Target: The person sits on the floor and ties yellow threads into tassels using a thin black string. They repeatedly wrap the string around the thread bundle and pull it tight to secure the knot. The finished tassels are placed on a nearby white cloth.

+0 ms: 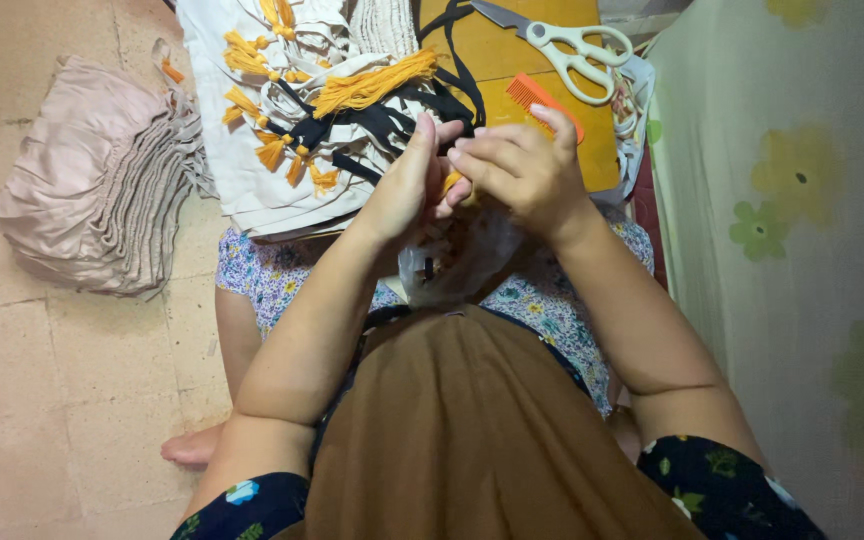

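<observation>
Nearest the camera lies a smooth brown cloth [472,430] draped over the chest, with a floral-print skirt [282,275] of small blue and purple flowers spread across the lap beyond it. Just above that, at the centre of the view, the left hand [407,190] and the right hand [522,170] meet, fingertips pressed together and pinched on a small yellow-orange tassel of thread [452,181], of which only a sliver shows between them; a crumpled clear plastic bag [452,260] hangs beneath them at 6 o'clock. The step in hand looks like finger-work on one tassel, tying or shaping it, and the next move seems to call for a fine, steady pinch more than force. At 11 o'clock from the hands sits a stack of cream fabric pieces [252,190] trimmed with fluffy orange tassels and flat black straps [382,120]. At 1 o'clock, on a yellow board [522,60], lie a ridged orange plastic comb [542,100] and, farther off, white-handled scissors [562,45] with steel blades. At 9 o'clock, well apart on the tiled floor [52,400], rests a pile of pleated pale pink cloth [92,190]; a pale floral sheet [792,200] fills 3 o'clock.
</observation>
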